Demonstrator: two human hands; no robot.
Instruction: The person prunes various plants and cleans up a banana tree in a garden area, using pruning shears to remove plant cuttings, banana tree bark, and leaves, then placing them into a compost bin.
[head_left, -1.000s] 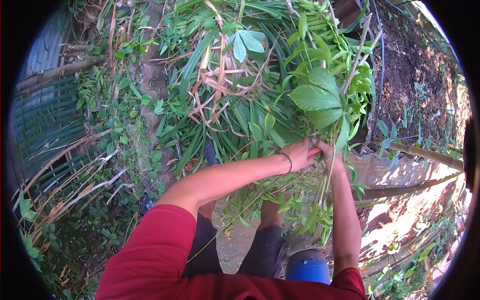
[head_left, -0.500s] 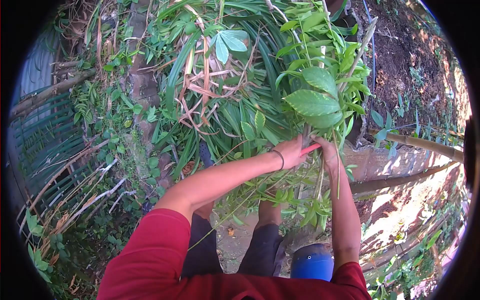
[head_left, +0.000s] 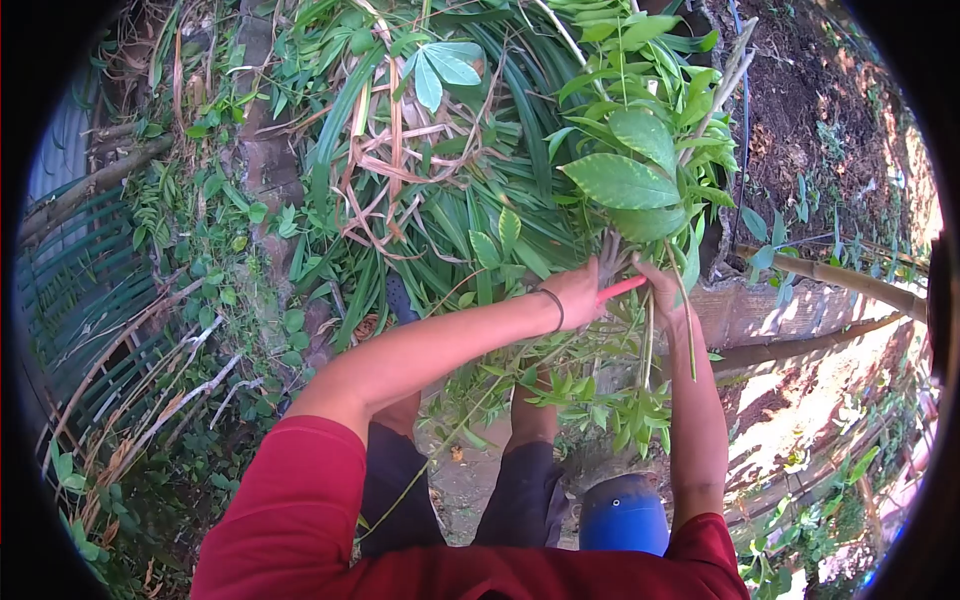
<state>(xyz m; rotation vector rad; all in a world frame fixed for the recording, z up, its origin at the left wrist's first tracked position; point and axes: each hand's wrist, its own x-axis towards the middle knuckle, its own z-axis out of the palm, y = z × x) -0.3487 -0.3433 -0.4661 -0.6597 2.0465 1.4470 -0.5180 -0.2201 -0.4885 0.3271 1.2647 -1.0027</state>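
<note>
A bunch of leafy stems [head_left: 612, 250] stands upright before me, its broad green leaves [head_left: 625, 183] fanning out above my hands. My left hand [head_left: 575, 298], with a dark band at the wrist, is closed around the lower stems. Between my two hands runs a short red strip [head_left: 622, 289], stretched across the stems. My right hand [head_left: 660, 287] is closed at the strip's right end, close beside the bunch. A loose thin stem hangs down over my right wrist. The fingertips of both hands are partly hidden by stems.
A large heap of long green leaves [head_left: 470, 200] with dry brown blades [head_left: 395, 165] lies ahead. At the right are a bamboo pole [head_left: 850, 285] and a wooden beam [head_left: 760, 310]. A blue container [head_left: 625, 520] stands by my legs. Green slats [head_left: 90, 290] are at the left.
The view has shifted slightly. My hands have drawn a little apart, and more of the red strip shows between them.
</note>
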